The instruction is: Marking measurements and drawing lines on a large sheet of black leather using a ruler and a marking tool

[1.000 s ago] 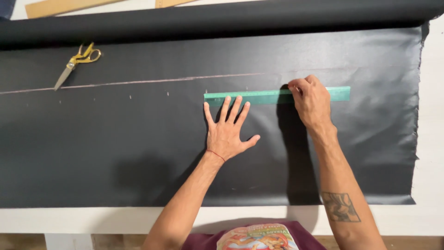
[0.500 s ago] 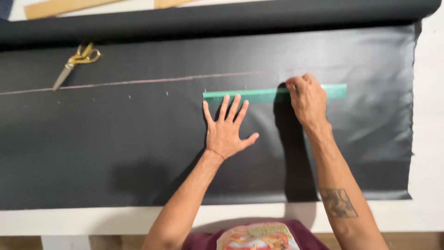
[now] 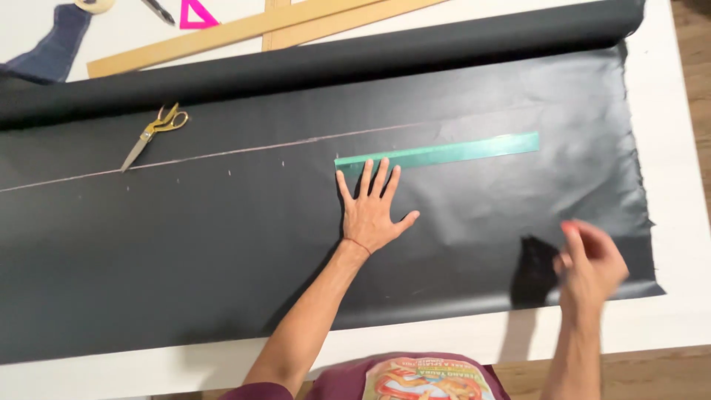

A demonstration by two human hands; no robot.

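From my remote seat I see the white desk (image 3: 685, 148) carrying a wide sheet of black fabric (image 3: 222, 252), part-unrolled, with a chalk line along it. On it lies the green ruler (image 3: 444, 152), just below that line. My left hand (image 3: 372, 211) lies flat and spread, fingertips on the ruler's left end, holding nothing; pressing evenly there should keep the edge from swivelling. My right hand (image 3: 591, 263) hovers off the ruler, blurred; its grip seems loosely curled, perhaps pinching chalk, though I cannot tell. Scissors (image 3: 154, 133) lie well apart.
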